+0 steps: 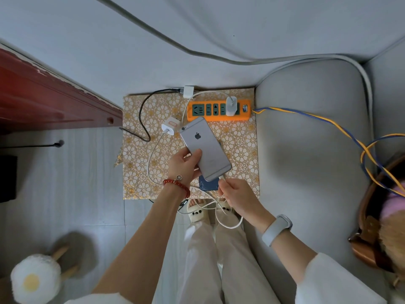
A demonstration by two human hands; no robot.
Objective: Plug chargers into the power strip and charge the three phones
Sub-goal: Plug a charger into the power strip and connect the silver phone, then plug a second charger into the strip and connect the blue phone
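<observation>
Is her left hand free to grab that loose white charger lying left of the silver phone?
Probably not right now. The left hand grips the silver phone. The loose white charger lies close by on the patterned mat with nothing covering it, so she would have to put the phone down first.

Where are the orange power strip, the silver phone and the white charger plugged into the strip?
orange power strip [198,117]: head view, on its orange front edge.
silver phone [205,145]: head view, on its back, below the logo.
white charger [231,106]: head view, on its body.

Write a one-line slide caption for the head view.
Left hand holds a silver phone while right hand brings a white cable to its port, above an orange power strip.
</observation>
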